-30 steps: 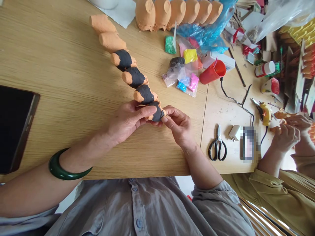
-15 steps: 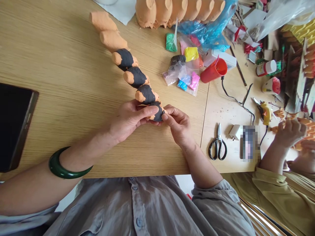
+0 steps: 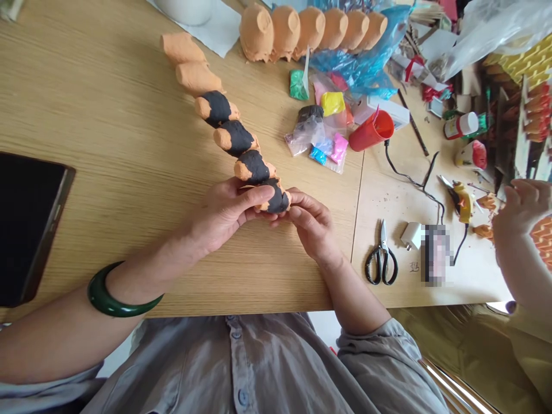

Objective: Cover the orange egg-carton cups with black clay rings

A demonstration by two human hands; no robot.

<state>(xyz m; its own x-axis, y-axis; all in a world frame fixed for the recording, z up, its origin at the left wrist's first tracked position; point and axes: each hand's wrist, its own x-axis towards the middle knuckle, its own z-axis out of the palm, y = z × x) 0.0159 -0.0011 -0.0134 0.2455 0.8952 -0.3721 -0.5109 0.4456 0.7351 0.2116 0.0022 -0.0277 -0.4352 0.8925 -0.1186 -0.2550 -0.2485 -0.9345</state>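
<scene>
A row of orange clay figures [image 3: 199, 78] runs diagonally across the table, several of them wrapped with black clay bands [image 3: 240, 138]. At the near end of the row, my left hand [image 3: 224, 210] is closed around the last black-banded figure [image 3: 276, 198], its thumb lying on top of the black clay. My right hand [image 3: 313, 224] pinches at the right edge of that same figure, thumb and forefinger close together against it. The fingertips partly hide the spot they press. A green bangle [image 3: 123, 299] circles my left wrist.
Another row of plain orange clay figures [image 3: 310, 31] stands at the back. Coloured clay packets [image 3: 332, 103], a red cup [image 3: 371, 131] and scissors [image 3: 382, 256] lie to the right. A dark tablet [image 3: 30, 224] is at left. A co-worker's hand [image 3: 524, 204] shows at far right.
My right fingertips have shifted slightly rightward along the figure, and more of its black clay shows. My left hand keeps its hold. The co-worker's hand has risen, and the view has shifted slightly.
</scene>
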